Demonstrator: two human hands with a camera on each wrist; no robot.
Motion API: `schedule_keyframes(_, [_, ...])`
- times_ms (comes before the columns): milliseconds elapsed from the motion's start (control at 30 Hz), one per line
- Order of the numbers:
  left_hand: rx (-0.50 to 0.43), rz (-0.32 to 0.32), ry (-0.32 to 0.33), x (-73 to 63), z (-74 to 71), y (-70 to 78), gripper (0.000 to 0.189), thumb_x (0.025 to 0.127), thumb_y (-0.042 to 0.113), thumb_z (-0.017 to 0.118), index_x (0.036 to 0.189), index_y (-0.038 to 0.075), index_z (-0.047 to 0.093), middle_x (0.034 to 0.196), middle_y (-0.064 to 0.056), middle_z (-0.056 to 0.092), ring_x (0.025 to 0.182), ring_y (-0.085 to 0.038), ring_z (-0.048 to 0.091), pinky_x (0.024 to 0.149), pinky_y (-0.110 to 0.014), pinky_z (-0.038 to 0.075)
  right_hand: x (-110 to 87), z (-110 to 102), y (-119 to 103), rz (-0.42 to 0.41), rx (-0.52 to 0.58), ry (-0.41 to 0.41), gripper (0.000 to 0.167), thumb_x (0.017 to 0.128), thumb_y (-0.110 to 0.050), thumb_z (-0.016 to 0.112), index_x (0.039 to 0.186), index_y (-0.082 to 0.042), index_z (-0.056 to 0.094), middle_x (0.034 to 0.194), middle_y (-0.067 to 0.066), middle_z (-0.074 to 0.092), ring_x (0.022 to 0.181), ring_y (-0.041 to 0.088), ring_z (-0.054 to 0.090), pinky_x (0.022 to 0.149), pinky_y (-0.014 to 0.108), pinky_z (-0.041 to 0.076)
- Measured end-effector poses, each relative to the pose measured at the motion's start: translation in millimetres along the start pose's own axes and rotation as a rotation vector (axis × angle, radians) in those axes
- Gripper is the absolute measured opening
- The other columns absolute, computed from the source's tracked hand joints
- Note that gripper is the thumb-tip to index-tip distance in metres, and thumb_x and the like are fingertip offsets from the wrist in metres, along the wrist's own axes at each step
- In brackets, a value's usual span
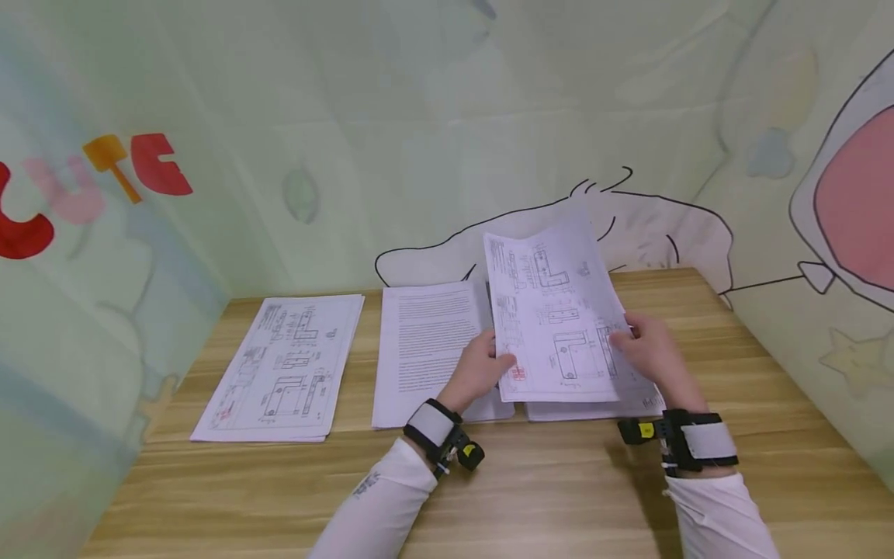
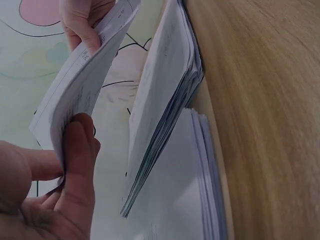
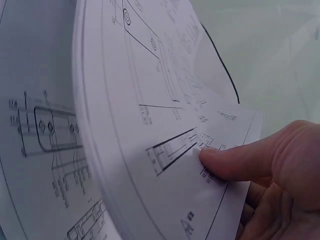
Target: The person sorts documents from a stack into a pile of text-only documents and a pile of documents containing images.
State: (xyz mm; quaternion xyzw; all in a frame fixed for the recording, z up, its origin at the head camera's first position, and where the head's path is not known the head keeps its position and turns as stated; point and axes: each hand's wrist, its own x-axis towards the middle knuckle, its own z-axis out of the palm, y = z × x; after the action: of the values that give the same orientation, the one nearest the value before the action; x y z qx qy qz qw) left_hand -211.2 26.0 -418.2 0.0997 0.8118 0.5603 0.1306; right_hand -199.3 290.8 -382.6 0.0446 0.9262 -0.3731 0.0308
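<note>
Both hands hold a few sheets of paper with printed technical drawings (image 1: pixel 559 310), raised and tilted above the stacks. My left hand (image 1: pixel 478 369) pinches their left edge near a red stamp, the thumb on the front and the fingers behind, as the left wrist view shows. On the opposite edge, my right hand (image 1: pixel 653 353) grips with its thumb lying flat over a drawing (image 3: pixel 175 150). The sheets bow between the hands. Below them lies another stack of drawings (image 1: pixel 587 411), largely hidden. Beside it is a stack of text pages (image 1: pixel 426 334), partly behind the left hand.
Another stack of drawings (image 1: pixel 286 373) lies at the left of the wooden table (image 1: pixel 531 489). A printed cloth backdrop (image 1: pixel 349 155) rises behind the table and along its sides. Each wrist wears a strapped camera.
</note>
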Motion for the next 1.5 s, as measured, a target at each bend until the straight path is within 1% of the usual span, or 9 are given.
schedule_keyframes(233, [0.195, -0.100, -0.034, 10.6, 25.4, 1.3, 0.046, 0.096, 0.007, 0.057, 0.141, 0.004, 0.049, 0.077, -0.004, 0.065, 0.047, -0.009, 0.054, 0.046, -0.018, 0.041, 2.9, -1.3, 20.9, 0.084, -0.059, 0.003, 0.051, 0.094, -0.004, 0.043, 0.141, 0.016, 0.040, 0.129, 0.039, 0.052, 0.101, 0.041, 0.057, 0.082, 0.051, 0.049])
schedule_keyframes(367, [0.260, -0.143, -0.034, 13.3, 32.9, 1.9, 0.031, 0.096, 0.006, 0.056, 0.127, 0.005, 0.058, 0.062, 0.000, 0.056, 0.044, -0.009, 0.052, 0.045, -0.017, 0.039, 6.0, 2.8, 32.7, 0.090, -0.099, 0.012, 0.051, 0.093, -0.002, 0.044, 0.140, 0.017, 0.041, 0.128, 0.039, 0.053, 0.100, 0.043, 0.058, 0.083, 0.057, 0.049])
schedule_keyframes(500, [0.272, -0.178, -0.013, 15.0, 35.5, 2.4, 0.017, 0.095, 0.007, 0.057, 0.112, 0.005, 0.061, 0.062, 0.000, 0.055, 0.044, -0.009, 0.052, 0.043, -0.017, 0.040, 7.2, 5.9, 38.5, 0.131, -0.098, 0.027, 0.055, 0.091, 0.000, 0.044, 0.144, 0.014, 0.037, 0.133, 0.040, 0.049, 0.107, 0.047, 0.056, 0.087, 0.061, 0.047])
schedule_keyframes(733, [0.321, -0.218, -0.008, 15.3, 34.9, 3.9, 0.008, 0.095, 0.008, 0.057, 0.097, 0.003, 0.063, 0.057, -0.002, 0.055, 0.041, -0.011, 0.051, 0.038, -0.018, 0.035, 7.4, 7.4, 40.7, 0.102, -0.236, 0.085, 0.037, 0.089, -0.004, 0.049, 0.122, 0.009, 0.060, 0.114, 0.034, 0.061, 0.091, 0.041, 0.057, 0.068, 0.044, 0.044])
schedule_keyframes(967, [0.328, -0.202, 0.003, 11.9, 32.7, 3.5, 0.011, 0.095, 0.009, 0.059, 0.095, 0.001, 0.066, 0.055, -0.002, 0.055, 0.041, -0.010, 0.051, 0.039, -0.016, 0.035, 9.7, 9.1, 37.0, 0.115, -0.264, 0.030, 0.054, 0.095, -0.015, 0.050, 0.141, 0.013, 0.043, 0.140, 0.040, 0.044, 0.123, 0.055, 0.048, 0.095, 0.065, 0.044])
schedule_keyframes(1200, [0.321, -0.109, 0.022, 0.3, 24.3, 6.8, 0.022, 0.096, 0.014, 0.058, 0.078, 0.004, 0.067, 0.055, -0.006, 0.062, 0.042, -0.009, 0.053, 0.043, -0.017, 0.036, 10.5, 4.6, 40.6, 0.171, -0.193, -0.021, 0.058, 0.102, -0.026, 0.044, 0.147, 0.009, 0.036, 0.146, 0.039, 0.039, 0.130, 0.056, 0.041, 0.101, 0.067, 0.039])
schedule_keyframes(1333, [0.280, -0.057, 0.047, -12.1, 11.3, 12.2, 0.026, 0.098, 0.020, 0.056, 0.105, 0.001, 0.073, 0.069, -0.009, 0.071, 0.045, -0.008, 0.057, 0.045, -0.018, 0.035, 10.4, 2.9, 36.4, 0.156, -0.201, -0.011, 0.059, 0.103, -0.029, 0.042, 0.149, 0.007, 0.034, 0.148, 0.038, 0.037, 0.133, 0.056, 0.038, 0.104, 0.068, 0.037])
schedule_keyframes(1433, [0.252, -0.050, 0.084, -23.7, -8.2, 15.1, 0.035, 0.099, 0.022, 0.056, 0.127, 0.005, 0.067, 0.087, -0.010, 0.075, 0.048, -0.007, 0.060, 0.045, -0.018, 0.037, 11.0, 5.5, 25.9, 0.108, -0.212, 0.011, 0.059, 0.103, -0.031, 0.043, 0.150, 0.004, 0.034, 0.149, 0.038, 0.036, 0.134, 0.057, 0.037, 0.104, 0.069, 0.036])
schedule_keyframes(1500, [0.267, -0.039, 0.119, -31.1, -26.1, 13.6, 0.035, 0.099, 0.023, 0.056, 0.127, 0.005, 0.067, 0.095, -0.011, 0.075, 0.049, -0.007, 0.061, 0.047, -0.018, 0.038, 11.4, 8.8, 14.9, 0.062, -0.211, 0.024, 0.059, 0.103, -0.032, 0.045, 0.150, 0.001, 0.036, 0.149, 0.038, 0.036, 0.131, 0.056, 0.041, 0.101, 0.068, 0.039])
